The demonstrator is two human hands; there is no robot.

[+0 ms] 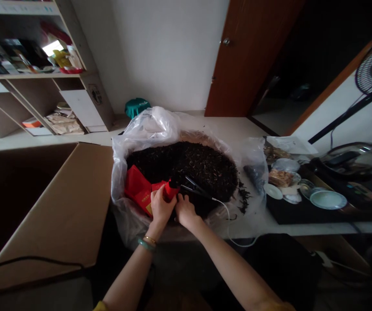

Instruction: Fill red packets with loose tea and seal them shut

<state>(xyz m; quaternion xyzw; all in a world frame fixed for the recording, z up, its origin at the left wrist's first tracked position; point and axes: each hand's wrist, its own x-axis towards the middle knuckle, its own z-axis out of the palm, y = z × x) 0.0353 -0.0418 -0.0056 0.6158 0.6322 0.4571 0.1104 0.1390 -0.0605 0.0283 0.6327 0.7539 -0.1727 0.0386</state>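
Note:
My left hand is wrapped around a small red pouch, held upright with its dark opening at the top. Close beside it, my right hand reaches down to the dark dried leaves; its fingers are curled, and what they grip is hidden. The leaves look like loose tea and fill a large clear plastic bag folded open around them. More red pouches lie on the leaves left of my hands. A black tong-like tool with a white cord rests just right of my hands.
A large cardboard box stands at the left. At the right, a black tray bears small bowls, and a glass-lidded pot stands behind. Spilled leaves lie beside the bag. The white cord runs over the table's front edge.

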